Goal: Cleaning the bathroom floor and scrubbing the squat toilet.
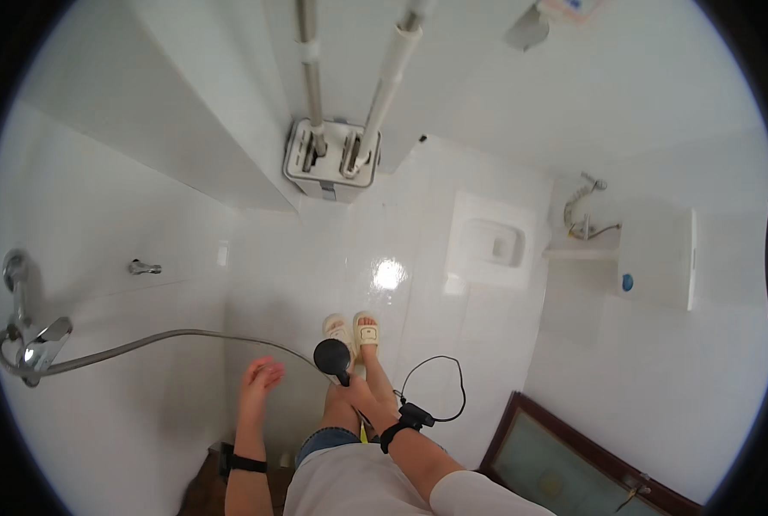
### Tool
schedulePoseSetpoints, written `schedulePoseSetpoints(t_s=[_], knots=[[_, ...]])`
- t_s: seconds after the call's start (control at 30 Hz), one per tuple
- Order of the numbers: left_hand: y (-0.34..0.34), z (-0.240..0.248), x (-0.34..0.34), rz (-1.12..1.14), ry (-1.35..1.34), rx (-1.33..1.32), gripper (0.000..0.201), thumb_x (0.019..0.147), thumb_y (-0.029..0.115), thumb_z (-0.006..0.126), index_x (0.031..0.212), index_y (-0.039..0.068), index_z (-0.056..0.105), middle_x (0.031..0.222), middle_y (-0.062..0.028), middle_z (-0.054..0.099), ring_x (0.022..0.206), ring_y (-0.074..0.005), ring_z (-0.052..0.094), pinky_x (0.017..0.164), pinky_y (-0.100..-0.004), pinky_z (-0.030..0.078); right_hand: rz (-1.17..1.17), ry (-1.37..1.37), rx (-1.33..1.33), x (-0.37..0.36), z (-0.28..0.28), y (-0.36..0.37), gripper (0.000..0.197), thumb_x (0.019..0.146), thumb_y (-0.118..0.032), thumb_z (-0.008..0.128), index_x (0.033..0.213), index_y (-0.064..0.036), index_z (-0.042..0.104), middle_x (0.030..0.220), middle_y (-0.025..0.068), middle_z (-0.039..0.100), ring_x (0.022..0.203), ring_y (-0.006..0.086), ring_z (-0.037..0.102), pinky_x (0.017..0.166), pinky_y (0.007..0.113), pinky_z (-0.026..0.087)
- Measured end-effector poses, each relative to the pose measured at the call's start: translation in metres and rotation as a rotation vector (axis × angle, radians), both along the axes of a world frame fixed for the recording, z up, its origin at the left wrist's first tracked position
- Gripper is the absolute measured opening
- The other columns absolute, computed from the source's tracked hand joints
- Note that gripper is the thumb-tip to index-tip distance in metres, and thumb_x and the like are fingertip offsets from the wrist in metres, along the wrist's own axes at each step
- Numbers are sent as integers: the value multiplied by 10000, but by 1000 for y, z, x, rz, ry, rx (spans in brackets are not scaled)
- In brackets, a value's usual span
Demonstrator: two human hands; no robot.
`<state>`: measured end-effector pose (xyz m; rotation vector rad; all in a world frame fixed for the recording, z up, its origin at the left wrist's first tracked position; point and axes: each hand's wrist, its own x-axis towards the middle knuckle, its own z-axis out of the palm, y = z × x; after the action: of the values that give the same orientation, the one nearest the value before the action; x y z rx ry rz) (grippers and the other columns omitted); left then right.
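My right hand (pixel 360 397) is wrapped round the handle of a dark shower head (pixel 332 356), held in front of my legs. A grey shower hose (pixel 169 334) arcs from the shower head across to the chrome mixer tap (pixel 44 348) on the left wall. My left hand (pixel 264 375) hovers in the air below the hose, apart from it. Its fingers are loosely bent and apart, and nothing shows in them. Dark bands sit on both wrists; a black cable (pixel 463 387) loops out beside the right one.
A mop bucket (pixel 330 191) with two upright poles stands ahead against the wall. To its right, a squat toilet (pixel 494 245) is set in the wet, shiny floor. A white cistern (pixel 656 258) hangs on the right wall. The dark-framed door (pixel 564 456) stands at lower right.
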<state>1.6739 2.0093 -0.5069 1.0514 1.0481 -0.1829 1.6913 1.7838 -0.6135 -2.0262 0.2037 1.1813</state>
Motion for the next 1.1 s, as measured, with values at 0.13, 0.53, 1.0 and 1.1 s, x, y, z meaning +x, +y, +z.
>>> schedulePoseSetpoints(t_s=[0.13,0.53,1.0,1.1], knots=[[-31,-37,4,-193,131,-40,233,833,175,451,1035,65,481,945,-114,575,874,-206,565,791,-299,434,-292,56,-64,-13,-18,-7,343,688,-198,587,936,35,539,796,219,588,801,328,580,686,351,436],[-88,-81,23,-482,241,-61,275,834,178,439,1065,36,481,950,-114,580,881,-177,558,781,-269,417,-472,164,95,-33,-76,-24,332,659,-165,580,916,36,523,741,204,576,746,322,585,662,365,437],[-113,-110,33,-672,183,-1,293,849,159,435,1119,52,471,1041,-74,557,967,-165,514,822,-285,379,-766,185,-14,-9,-69,-14,205,629,-147,576,763,6,547,553,74,535,485,159,532,469,279,403],[-118,-108,41,-693,192,-23,296,849,164,437,1123,57,467,1035,-71,560,961,-161,516,820,-285,380,-806,274,-66,-12,-86,-25,193,627,-150,583,723,14,552,552,78,547,494,168,546,471,274,406]])
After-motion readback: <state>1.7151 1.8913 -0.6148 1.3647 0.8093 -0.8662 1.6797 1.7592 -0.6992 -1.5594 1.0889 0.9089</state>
